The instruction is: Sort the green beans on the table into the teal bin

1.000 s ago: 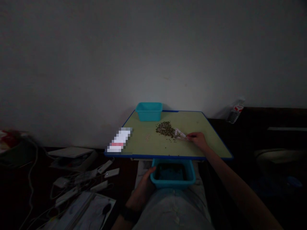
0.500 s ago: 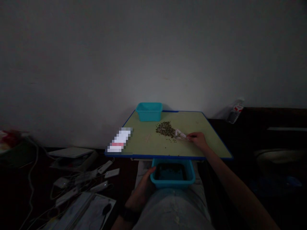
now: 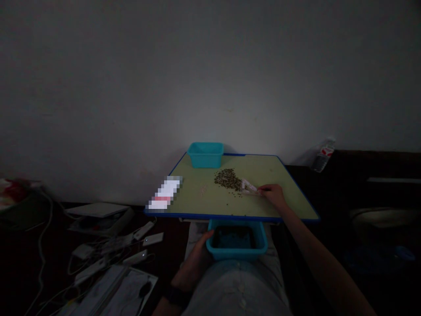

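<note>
My right hand point(image 3: 272, 193) pinches one end of a clear plastic piece with whitish markings point(image 3: 250, 187), perhaps a small bag or scoop; its exact kind is unclear. The far end of that piece touches the edge of a pile of small dark seeds or beans point(image 3: 226, 178) on the pale green tabletop point(image 3: 263, 169). Down on my lap, my left hand point(image 3: 201, 253) grips the left side of a turquoise plastic basin point(image 3: 237, 253), thumb over the rim. Dark contents show inside this basin, too dim to make out.
A second turquoise basin point(image 3: 205, 157) stands at the table's back left. A blurred-out phone-like item point(image 3: 164, 194) lies at the left edge. Small pale bits point(image 3: 202, 190) lie left of the pile. A plastic bottle point(image 3: 323, 156) leans at right; power strips and cables point(image 3: 131, 241) clutter the lower left.
The clear plastic piece has shifted in angle slightly at the pile's edge, with my right hand barely moved. The left hand and both basins stay as they were.
</note>
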Available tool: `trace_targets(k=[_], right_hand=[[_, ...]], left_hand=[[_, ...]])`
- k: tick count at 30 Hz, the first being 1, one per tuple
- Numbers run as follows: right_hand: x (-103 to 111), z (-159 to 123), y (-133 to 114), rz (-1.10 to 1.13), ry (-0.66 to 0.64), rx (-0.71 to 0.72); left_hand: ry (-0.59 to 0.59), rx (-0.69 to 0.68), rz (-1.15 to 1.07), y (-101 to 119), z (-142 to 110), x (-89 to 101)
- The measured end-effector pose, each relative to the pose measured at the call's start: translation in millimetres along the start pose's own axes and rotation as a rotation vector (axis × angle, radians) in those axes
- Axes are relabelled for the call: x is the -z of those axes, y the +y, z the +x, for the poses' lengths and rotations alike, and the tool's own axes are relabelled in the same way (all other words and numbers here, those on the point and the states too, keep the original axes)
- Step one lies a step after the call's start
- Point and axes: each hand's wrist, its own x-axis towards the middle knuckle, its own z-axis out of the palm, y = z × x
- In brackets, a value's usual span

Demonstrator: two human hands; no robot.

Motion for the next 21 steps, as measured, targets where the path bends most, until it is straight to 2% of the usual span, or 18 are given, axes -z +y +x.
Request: trace_targets(k=[14, 21], right_hand=[[0.7, -2.0, 0.7, -0.051, -0.001, 0.034], [0.9, -1.5, 3.1, -0.048, -0.004, 0.037]], left_hand=[[-0.024, -0.015, 0.008, -0.7, 2.0, 0.7], [0.005, -0.024, 0.012, -0.5, 3.1, 0.7]])
